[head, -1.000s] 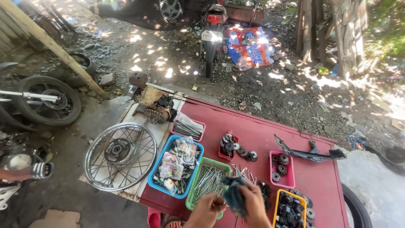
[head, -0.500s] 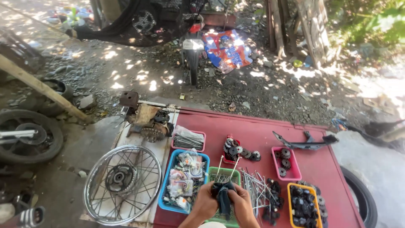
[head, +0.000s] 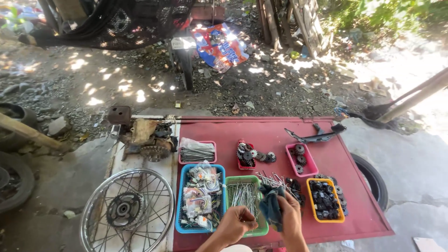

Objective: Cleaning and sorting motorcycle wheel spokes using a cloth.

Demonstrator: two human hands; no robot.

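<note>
Head view: a red table [head: 280, 135] is seen from above, with both hands at 6 o'clock of the frame. A dark blue rag [head: 270, 205] is clamped in the right hand [head: 290, 215], fingers closed around its lower part, cloth bunched and hanging over the green basket [head: 262, 229]. The left hand [head: 237, 221] is held just beside the rag at its 9 o'clock, fingers pinched together over the spokes [head: 243, 193] lying in that basket; whether a spoke is actually pinched cannot be told. The rag is judged light, soft and limp, not slippery, easily gripped anywhere by a bunched fold. The spokes are judged thin, stiff and light, likely slick, best taken near the middle. A blue basket [head: 181, 205] of bagged parts is set at 9 o'clock of the green one, an orange tray [head: 311, 198] of dark parts at 3 o'clock. Pink trays [head: 305, 170] and gears [head: 254, 155] are placed toward 12 o'clock. A spoked wheel [head: 127, 210] is laid at the far 9 o'clock side.
</note>
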